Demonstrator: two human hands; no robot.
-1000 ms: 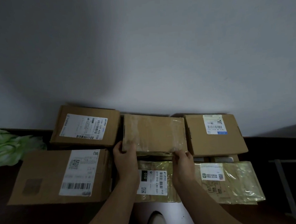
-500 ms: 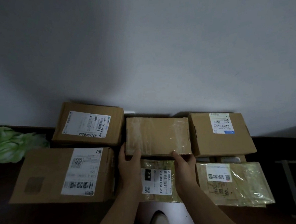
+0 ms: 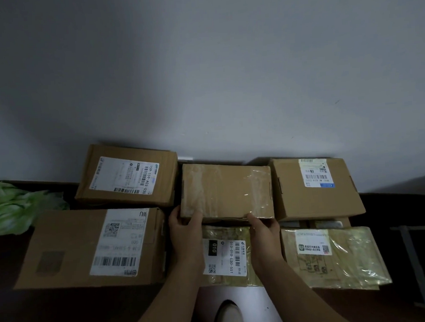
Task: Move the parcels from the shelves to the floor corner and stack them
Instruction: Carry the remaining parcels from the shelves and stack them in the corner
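View from a person's head, looking down at parcels gathered on a dark floor (image 3: 42,318) against a pale wall (image 3: 201,74). The job looks well under way: six parcels show here. The shelves are out of view, so how many remain to fetch cannot be told. The left grip (image 3: 184,227) and the right grip (image 3: 264,228) each hold the near edge of a taped box (image 3: 225,190), fingers and thumbs curled round it, one grip near each front corner. The box lies just beyond both grips, in the back row close to the wall. Its near edge overlaps a yellow-wrapped parcel (image 3: 224,254) that lies directly under the wrists. Whether the box rests fully or hangs in the grips cannot be told. It is plain brown cardboard, a flat oblong, bound in glossy clear tape that catches the light, with no label on top. Left of the left grip lies a large box (image 3: 70,249) with a long white label, and beyond that a smaller labelled box (image 3: 126,176) by the wall. Right of the right grip stands a square box (image 3: 315,194) with a small label, and nearer, a flat packet (image 3: 337,260) in yellowish plastic. Most parcels lie side by side rather than piled, so the real stacking seems largely ahead. A green bag (image 3: 12,208) sits far left, and a shoe (image 3: 228,316) shows below the grips.
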